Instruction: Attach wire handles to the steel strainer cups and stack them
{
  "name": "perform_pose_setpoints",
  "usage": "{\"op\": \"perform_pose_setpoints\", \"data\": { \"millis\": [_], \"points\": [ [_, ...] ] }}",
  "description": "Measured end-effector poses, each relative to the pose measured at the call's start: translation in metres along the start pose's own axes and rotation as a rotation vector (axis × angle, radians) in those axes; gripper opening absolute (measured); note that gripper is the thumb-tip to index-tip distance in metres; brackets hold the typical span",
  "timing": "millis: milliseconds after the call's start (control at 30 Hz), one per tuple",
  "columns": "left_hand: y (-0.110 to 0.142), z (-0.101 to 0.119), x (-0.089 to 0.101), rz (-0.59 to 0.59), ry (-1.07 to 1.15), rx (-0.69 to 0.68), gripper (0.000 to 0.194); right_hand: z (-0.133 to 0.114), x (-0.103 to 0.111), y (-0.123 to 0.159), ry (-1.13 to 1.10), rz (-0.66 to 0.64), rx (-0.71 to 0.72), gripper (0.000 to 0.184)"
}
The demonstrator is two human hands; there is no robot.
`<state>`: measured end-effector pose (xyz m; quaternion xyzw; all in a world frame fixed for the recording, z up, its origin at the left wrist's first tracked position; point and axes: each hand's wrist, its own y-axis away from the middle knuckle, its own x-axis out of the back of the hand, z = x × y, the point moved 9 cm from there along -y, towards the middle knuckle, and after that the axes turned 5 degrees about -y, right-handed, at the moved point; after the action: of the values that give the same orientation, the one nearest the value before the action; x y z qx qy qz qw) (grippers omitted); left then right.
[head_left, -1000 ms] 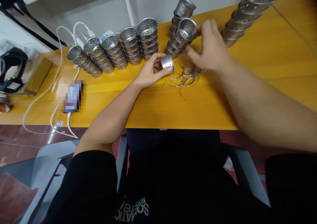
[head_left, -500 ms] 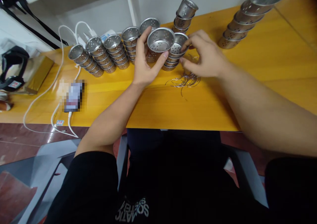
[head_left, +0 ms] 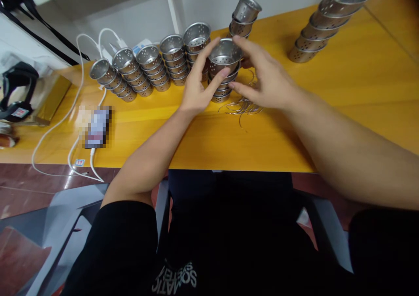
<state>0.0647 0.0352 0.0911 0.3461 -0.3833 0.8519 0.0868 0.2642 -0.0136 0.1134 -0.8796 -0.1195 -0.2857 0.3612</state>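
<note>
A perforated metal strainer cup [head_left: 225,53] sits on top of a short stack of the same cups [head_left: 221,93], near the middle of the table. My left hand [head_left: 199,84] is closed around the left side of the top cup, thumb across its front. From the right, my right hand [head_left: 262,75] curls about the stack, with the thumb at the lower rims and the index finger by the top rim. Its other fingers are partly hidden behind the cups. Thin curved metal wires [head_left: 244,107] lie in a loose heap below my right hand.
Several leaning stacks of strainer cups [head_left: 149,69] stand in a row on the left. Another stack [head_left: 245,16] rises behind my hands, and a tall one [head_left: 314,36] leans at the far right. A phone [head_left: 98,128] with a white cable lies on the left.
My left hand has moved right with the cup and brought it down onto the stack. My right hand has shifted slightly left and now reaches around the cups.
</note>
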Motion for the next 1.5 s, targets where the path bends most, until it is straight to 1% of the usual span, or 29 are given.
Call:
{"op": "perform_pose_setpoints", "data": {
  "millis": [33, 100, 167, 233, 367, 567, 700, 800, 867, 933, 1033, 1100, 1200, 1267, 1333, 1400, 1500],
  "points": [
    [0.0, 0.002, -0.001, -0.015, -0.014, 0.005, 0.09, 0.002, -0.001, 0.001, 0.007, 0.004, 0.018, 0.093],
    [0.0, 0.006, -0.001, -0.035, -0.036, 0.007, 0.092, 0.007, -0.001, 0.002, 0.02, 0.01, 0.016, 0.088],
    [0.002, 0.009, -0.001, -0.048, -0.06, 0.009, 0.094, 0.011, -0.001, 0.003, 0.032, 0.013, 0.004, 0.089],
    [0.003, 0.01, -0.002, -0.058, -0.062, 0.003, 0.094, 0.009, 0.0, 0.004, 0.038, 0.009, 0.023, 0.092],
    [0.003, 0.012, 0.001, -0.06, -0.008, -0.031, 0.086, 0.002, 0.0, 0.003, 0.034, -0.004, 0.077, 0.092],
    [0.002, 0.014, 0.006, -0.07, 0.034, -0.045, 0.074, 0.002, 0.001, 0.002, 0.004, -0.004, -0.063, 0.087],
    [0.002, 0.008, 0.005, -0.081, 0.012, -0.024, 0.075, -0.006, 0.0, 0.001, -0.004, -0.013, -0.038, 0.084],
    [0.003, 0.004, 0.002, -0.081, 0.018, -0.031, 0.076, -0.002, 0.001, 0.002, -0.004, 0.006, -0.118, 0.081],
    [0.003, 0.001, -0.001, -0.088, 0.008, -0.044, 0.081, 0.002, 0.0, 0.003, -0.001, 0.005, -0.169, 0.078],
    [0.004, 0.0, -0.003, -0.097, -0.018, -0.068, 0.09, 0.001, -0.004, 0.004, -0.005, -0.011, -0.159, 0.083],
    [0.005, -0.001, -0.001, -0.099, -0.043, -0.118, 0.1, 0.001, -0.012, 0.004, -0.036, -0.026, -0.114, 0.105],
    [0.006, -0.003, -0.001, -0.108, -0.048, -0.142, 0.104, 0.003, -0.014, 0.004, -0.042, -0.022, -0.118, 0.115],
    [0.007, -0.02, -0.002, -0.088, -0.014, -0.106, 0.107, 0.009, -0.007, 0.004, -0.036, 0.02, -0.194, 0.114],
    [0.008, -0.036, -0.007, -0.066, 0.011, -0.054, 0.101, 0.012, 0.001, 0.005, -0.029, 0.059, -0.268, 0.118],
    [0.01, -0.046, -0.016, -0.087, 0.027, -0.037, 0.088, 0.015, 0.009, 0.007, -0.01, 0.097, -0.326, 0.126],
    [0.013, -0.043, -0.026, -0.159, 0.062, -0.051, 0.078, 0.02, 0.012, 0.008, -0.016, 0.129, -0.362, 0.129],
    [0.018, -0.026, -0.03, -0.273, 0.106, -0.027, 0.075, 0.034, 0.008, 0.009, -0.085, 0.176, -0.371, 0.114]
  ]
}}
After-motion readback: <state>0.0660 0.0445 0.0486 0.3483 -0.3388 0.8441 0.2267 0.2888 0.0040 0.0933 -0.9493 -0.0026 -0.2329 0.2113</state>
